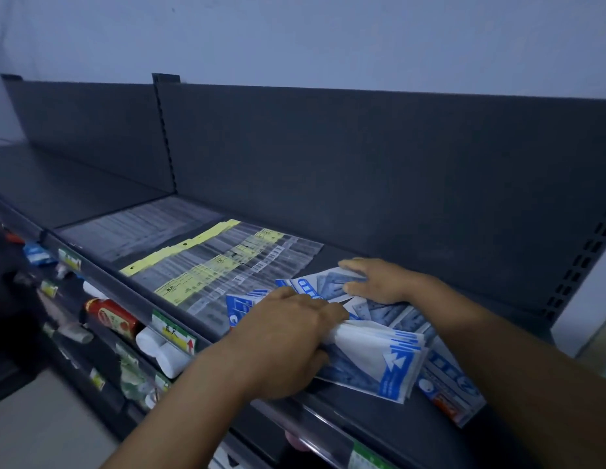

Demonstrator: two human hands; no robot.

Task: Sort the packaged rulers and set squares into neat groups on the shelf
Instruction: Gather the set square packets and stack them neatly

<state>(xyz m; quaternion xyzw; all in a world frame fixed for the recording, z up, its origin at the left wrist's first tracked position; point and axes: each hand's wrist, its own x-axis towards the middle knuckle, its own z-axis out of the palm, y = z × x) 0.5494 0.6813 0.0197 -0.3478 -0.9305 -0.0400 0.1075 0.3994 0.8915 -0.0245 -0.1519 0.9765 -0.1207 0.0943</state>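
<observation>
A stack of blue-and-white set-square packets (379,360) lies on the dark shelf (413,265) near its front edge. My left hand (284,336) grips the stack's left end, fingers curled over the white tops. My right hand (379,282) lies flat, fingers straight, on another blue set-square packet (325,286) behind the stack. More such packets (454,390) stick out to the right under my right forearm. To the left, clear packaged rulers with yellow labels (207,265) lie side by side across the shelf.
The shelf's back panel (362,170) rises behind the goods. Price tags (174,333) line the front rail. Lower shelves at the left hold a red jar (113,318), white bottles (163,353) and small packets. The shelf section at far left (58,187) is bare.
</observation>
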